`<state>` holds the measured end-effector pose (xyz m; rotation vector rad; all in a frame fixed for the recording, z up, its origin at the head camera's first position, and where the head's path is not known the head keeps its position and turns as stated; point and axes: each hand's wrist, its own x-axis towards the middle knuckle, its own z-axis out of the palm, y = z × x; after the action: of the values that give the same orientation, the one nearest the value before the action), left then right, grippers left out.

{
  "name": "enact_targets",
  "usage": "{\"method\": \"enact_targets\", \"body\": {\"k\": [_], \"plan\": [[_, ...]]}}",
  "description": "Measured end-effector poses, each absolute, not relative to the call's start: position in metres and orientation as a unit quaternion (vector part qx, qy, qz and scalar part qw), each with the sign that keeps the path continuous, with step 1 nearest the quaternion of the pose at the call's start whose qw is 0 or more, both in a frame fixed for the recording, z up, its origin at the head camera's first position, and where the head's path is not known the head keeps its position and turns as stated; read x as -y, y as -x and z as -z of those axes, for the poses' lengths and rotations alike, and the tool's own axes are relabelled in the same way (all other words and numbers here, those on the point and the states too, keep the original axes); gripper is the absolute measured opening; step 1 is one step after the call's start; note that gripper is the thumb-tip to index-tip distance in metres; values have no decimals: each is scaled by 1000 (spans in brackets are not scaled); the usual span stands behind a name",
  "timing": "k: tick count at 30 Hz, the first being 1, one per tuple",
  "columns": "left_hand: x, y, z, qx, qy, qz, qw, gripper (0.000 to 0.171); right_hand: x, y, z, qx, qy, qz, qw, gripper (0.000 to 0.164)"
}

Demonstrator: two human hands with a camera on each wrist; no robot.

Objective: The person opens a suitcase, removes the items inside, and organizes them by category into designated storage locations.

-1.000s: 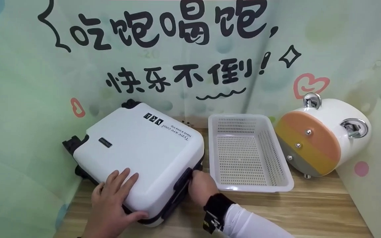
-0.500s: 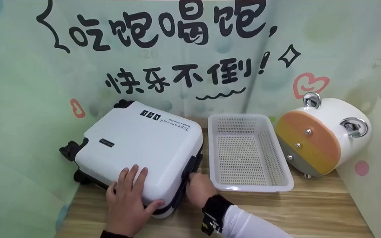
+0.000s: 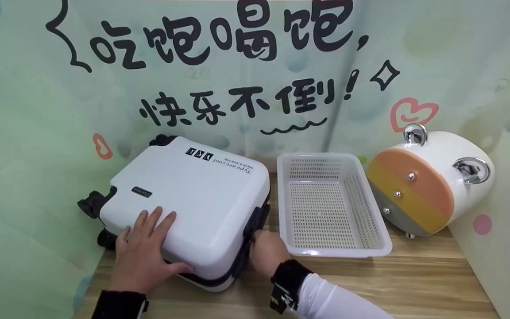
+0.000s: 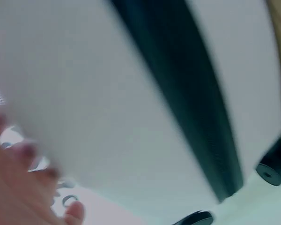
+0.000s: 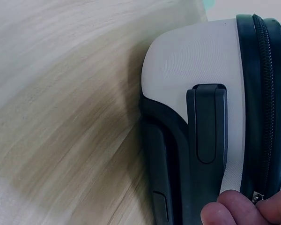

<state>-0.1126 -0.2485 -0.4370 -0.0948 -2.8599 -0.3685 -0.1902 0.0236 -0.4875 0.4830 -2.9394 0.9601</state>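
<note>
- Head view: one white case (image 3: 193, 199), lying flat on the bench (image 3: 414, 288), wheels (image 3: 90, 208) toward the far left; a basket (image 3: 348, 253) just to its right.
- Head view: one left hand (image 3: 142, 248), fingers straight and spread apart, laid on the near edge of the case, thumb pointing along the rim.
- Head view: one right hand (image 3: 269, 252), at the near right side of the case, beside the handle (image 3: 257, 221); fingers curled.
- Head view, remainder: one white drum (image 3: 410, 190) with a striped face and chrome fittings, right of the basket; a lettered backdrop (image 3: 25, 110) behind.
- Left wrist view: the flank of the case with its black band (image 4: 178, 93); blurred fingertips at lower left, their contact not clear here.
- Right wrist view: one zip (image 5: 268, 93) running up the dark seam; finger and thumb clamped together on what looks like its metal pull (image 5: 257, 197).
- Handling note, by my judgement: draw the pull in line with the seam, turn gently with the rounded corner, and keep knuckles clear of the handle. The flat left palm should brace the lid, pressing lightly so the seam does not pinch, while stopping the case from sliding toward the basket.
</note>
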Motion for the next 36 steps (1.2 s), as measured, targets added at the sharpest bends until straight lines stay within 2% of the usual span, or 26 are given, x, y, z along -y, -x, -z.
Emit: {"method": "enact_targets", "body": {"k": [8, 25, 36], "plan": [[254, 115, 454, 967, 53, 135, 208, 121, -24, 190, 492, 935, -166, -312, 18, 9], [230, 119, 461, 963, 17, 117, 244, 122, -29, 192, 494, 936, -175, -302, 46, 11], [213, 120, 462, 960, -11, 102, 259, 122, -32, 186, 492, 934, -181, -305, 40, 16]]}}
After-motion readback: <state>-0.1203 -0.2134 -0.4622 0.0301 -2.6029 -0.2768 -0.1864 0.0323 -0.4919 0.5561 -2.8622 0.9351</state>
